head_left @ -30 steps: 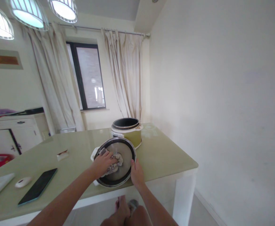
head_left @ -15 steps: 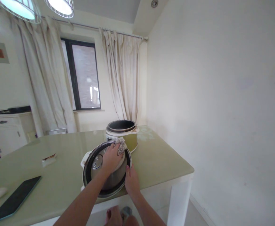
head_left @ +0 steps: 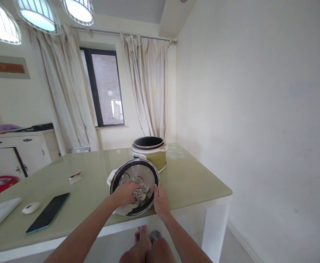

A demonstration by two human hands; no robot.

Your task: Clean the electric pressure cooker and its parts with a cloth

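The round lid [head_left: 146, 171] of an electric cooker is tilted up at the table's near edge, its metal inner face and black sealing ring turned toward me. My left hand [head_left: 125, 194] presses a crumpled patterned cloth [head_left: 141, 193] against the lower middle of that inner face. At the lid's right rim my right hand [head_left: 161, 201] grips the edge, thumb on the inner side and fingers mostly hidden behind. Just behind the lid stands the green and white cooker body [head_left: 157, 159], open at the top with a dark interior.
On the pale green table [head_left: 192, 175] lie a dark phone [head_left: 48, 213], a white mouse-shaped object [head_left: 30, 208], a white flat case [head_left: 0, 214] and a small whitish box [head_left: 75, 178]. A wall [head_left: 258, 109] rises on the right. A red basin [head_left: 0, 186] is at far left.
My left hand has moved the cloth from the lid's upper right rim down to the lower middle of its inner face. The right hand keeps its grip. The view has shifted left.
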